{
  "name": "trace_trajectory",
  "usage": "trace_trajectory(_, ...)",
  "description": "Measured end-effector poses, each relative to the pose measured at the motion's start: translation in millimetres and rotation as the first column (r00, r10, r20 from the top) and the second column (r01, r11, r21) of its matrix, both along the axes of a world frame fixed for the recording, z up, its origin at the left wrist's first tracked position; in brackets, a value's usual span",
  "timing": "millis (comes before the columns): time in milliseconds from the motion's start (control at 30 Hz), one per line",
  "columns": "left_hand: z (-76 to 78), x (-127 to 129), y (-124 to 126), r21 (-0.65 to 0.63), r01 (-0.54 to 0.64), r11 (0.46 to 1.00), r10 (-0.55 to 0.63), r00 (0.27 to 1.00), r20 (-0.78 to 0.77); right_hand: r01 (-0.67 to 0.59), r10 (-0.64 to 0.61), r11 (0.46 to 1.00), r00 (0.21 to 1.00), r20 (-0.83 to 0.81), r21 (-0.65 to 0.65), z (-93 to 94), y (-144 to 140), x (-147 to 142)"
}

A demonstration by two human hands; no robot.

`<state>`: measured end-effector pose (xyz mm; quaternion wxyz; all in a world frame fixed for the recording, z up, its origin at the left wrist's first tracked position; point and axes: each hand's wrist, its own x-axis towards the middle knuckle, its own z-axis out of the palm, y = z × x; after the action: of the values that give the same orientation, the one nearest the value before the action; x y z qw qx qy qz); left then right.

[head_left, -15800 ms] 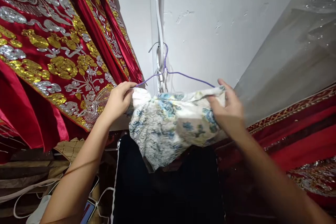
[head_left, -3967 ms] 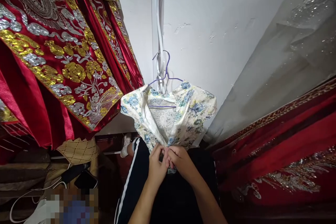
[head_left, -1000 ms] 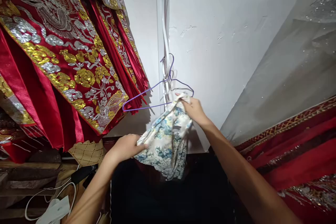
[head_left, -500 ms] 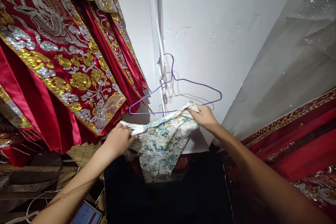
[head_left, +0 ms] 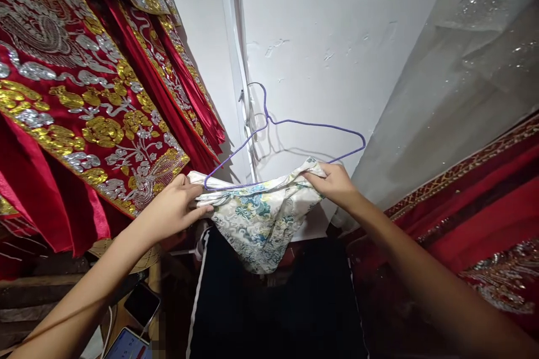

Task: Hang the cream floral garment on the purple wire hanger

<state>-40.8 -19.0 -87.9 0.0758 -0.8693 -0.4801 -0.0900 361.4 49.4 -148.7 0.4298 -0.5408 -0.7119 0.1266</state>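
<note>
A white garment with a blue, green and yellow floral print (head_left: 256,224) hangs stretched between my hands. My left hand (head_left: 177,202) is closed on its left top edge, beside the lower left corner of a purple wire hanger (head_left: 315,125). My right hand (head_left: 334,182) pinches the top edge at the right, below the hanger's right arm. The hanger's hook is caught on a fitting by the white vertical strip. Its bottom bar runs along the garment's upper edge on the left; farther right the cloth hides the bar.
A red costume with gold and silver sequins (head_left: 101,129) hangs at left. More red beaded fabric (head_left: 475,213) and sheer pale cloth (head_left: 446,78) hang at right. Two phones (head_left: 141,303) with a cable lie at lower left. A scuffed white wall (head_left: 311,39) stands behind.
My left hand has lifted the garment's left edge up to the hanger's lower left corner, and the bottom bar now overlaps the cloth. The view has shifted slightly right.
</note>
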Motion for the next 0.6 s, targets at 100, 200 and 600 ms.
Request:
trace_trajectory(100, 13.2, -1.8, -7.2, 0.062, 0.103, 0.993, -0.103, 0.995, 0.0, 0.017, -0.018, 1.0, 1.0, -0.015, -0.025, 2.9, -4.1, -0.5)
trace_trajectory(200, 26.4, 6.0, -1.7, 0.189, 0.165, 0.968, -0.172, 0.985, 0.017, -0.021, 0.02, 0.998, 1.0, -0.02, -0.051, 3.5, -10.9, -9.7)
trace_trajectory(600, 1.0, 46.4, 87.8, 0.203, 0.258, 0.945, -0.327, 0.789, 0.52, -0.144, 0.149, 0.988, 0.98, -0.132, 0.049, -0.7, -48.0, -23.0)
